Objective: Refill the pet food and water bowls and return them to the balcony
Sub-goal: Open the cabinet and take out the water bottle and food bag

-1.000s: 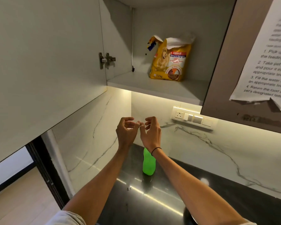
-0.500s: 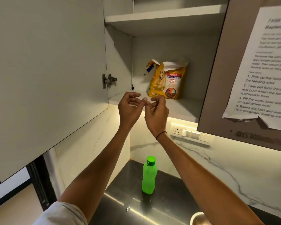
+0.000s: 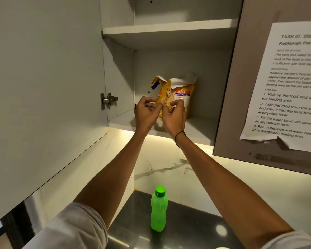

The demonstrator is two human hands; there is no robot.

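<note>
A yellow pet food bag (image 3: 180, 90) with a torn-open white top stands upright on the lower shelf (image 3: 200, 131) of an open wall cabinet. Both my hands are raised in front of the bag's lower half. My left hand (image 3: 144, 114) is at its lower left edge with the fingers curled. My right hand (image 3: 174, 116) is against its front, its fingertips close to the left hand's. Whether either hand grips the bag is not visible. A green water bottle (image 3: 159, 209) with its cap on stands on the dark counter (image 3: 188, 230) below. No bowl is clearly visible.
The cabinet door (image 3: 43, 87) is swung open on the left, close to my left arm. A shut door on the right carries a printed task sheet (image 3: 293, 87). The upper shelf (image 3: 169, 30) is bare. A marble wall backs the counter.
Both hands have risen together from above the bottle to the lower shelf and now sit in front of the bag. The view has tilted upward, showing the upper shelf.
</note>
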